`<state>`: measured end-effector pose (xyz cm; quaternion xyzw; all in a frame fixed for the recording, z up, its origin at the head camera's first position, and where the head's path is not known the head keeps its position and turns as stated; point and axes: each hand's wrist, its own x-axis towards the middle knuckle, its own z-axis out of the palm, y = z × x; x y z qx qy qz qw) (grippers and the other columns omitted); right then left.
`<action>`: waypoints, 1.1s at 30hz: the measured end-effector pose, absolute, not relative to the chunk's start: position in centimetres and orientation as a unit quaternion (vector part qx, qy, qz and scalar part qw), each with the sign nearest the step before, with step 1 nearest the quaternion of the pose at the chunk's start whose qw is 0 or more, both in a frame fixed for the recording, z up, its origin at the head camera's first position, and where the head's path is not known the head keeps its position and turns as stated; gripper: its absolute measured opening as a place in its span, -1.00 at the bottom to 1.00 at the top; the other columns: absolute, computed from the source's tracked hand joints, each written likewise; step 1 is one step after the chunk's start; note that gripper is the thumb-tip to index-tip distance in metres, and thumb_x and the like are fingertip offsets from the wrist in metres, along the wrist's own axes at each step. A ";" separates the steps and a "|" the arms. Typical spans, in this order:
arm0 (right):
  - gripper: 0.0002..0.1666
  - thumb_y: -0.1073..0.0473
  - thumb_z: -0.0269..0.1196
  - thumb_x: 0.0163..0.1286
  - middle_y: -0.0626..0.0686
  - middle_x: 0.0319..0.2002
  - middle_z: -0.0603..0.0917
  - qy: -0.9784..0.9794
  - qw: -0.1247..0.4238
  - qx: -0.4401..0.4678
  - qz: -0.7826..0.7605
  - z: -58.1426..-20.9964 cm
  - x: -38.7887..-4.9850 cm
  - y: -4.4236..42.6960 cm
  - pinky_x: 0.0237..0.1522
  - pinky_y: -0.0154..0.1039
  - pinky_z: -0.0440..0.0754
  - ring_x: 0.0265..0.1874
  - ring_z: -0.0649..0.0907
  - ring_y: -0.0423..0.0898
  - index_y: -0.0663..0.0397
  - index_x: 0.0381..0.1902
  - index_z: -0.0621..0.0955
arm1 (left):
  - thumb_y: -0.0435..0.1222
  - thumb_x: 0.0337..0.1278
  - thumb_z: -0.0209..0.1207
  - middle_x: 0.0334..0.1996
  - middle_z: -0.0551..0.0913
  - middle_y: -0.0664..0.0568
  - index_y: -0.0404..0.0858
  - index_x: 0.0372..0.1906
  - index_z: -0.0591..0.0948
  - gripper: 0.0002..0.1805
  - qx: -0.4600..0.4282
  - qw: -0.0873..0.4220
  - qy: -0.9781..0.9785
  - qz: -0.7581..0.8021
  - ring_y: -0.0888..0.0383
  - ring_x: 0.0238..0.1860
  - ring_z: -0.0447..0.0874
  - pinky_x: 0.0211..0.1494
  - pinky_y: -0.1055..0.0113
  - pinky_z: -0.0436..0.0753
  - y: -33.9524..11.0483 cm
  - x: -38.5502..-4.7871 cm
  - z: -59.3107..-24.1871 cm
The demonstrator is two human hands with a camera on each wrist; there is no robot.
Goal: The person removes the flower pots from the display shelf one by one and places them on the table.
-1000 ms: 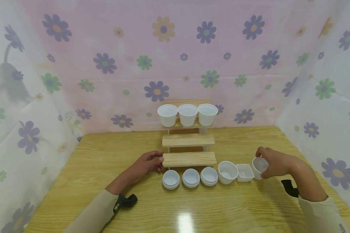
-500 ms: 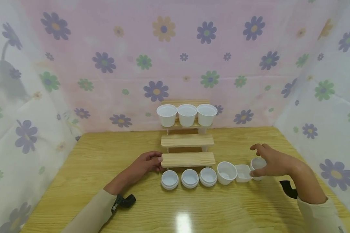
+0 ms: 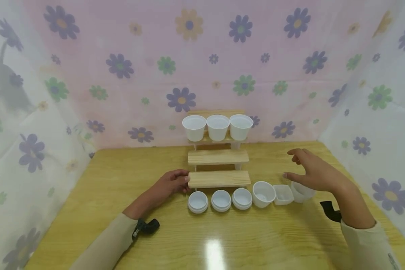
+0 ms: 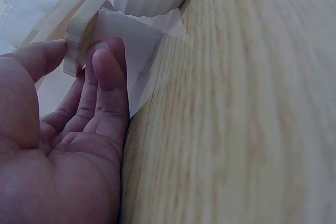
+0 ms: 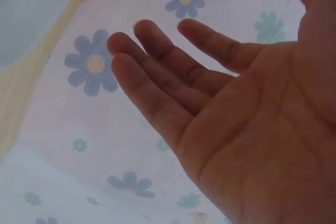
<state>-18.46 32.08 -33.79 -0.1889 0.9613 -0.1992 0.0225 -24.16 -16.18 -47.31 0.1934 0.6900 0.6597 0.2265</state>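
Observation:
My left hand holds the left end of the lowest board of a tiered wooden stand. In the left wrist view its thumb meets the board's end, with the fingers beneath. My right hand hovers with spread fingers above a round white pot, partly hiding it; the right wrist view shows the palm holding nothing. Left of that pot, in a row before the stand, come a square white pot, a larger round pot and three small round pots.
Three taller white pots stand side by side on an upper board of the stand. The middle board is bare. Flower-patterned cloth surrounds the wooden table at the back and sides.
My right hand has let go of the round pot at the row's right end and lifted up and away, its fingers spreading. The left hand keeps its place on the stand.

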 end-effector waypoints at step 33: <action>-0.14 0.01 0.37 0.54 0.34 0.33 0.49 0.930 -0.070 -0.170 -0.319 -31.3 -20.7 25.6 0.28 0.33 0.55 0.24 0.59 0.35 0.31 0.55 0.27 | -0.17 0.67 0.09 -0.06 0.67 -0.15 -0.49 0.39 0.40 -0.48 0.196 0.225 0.692 0.657 0.03 -0.06 0.71 0.01 0.24 0.75 -16.1 -24.1 -46.9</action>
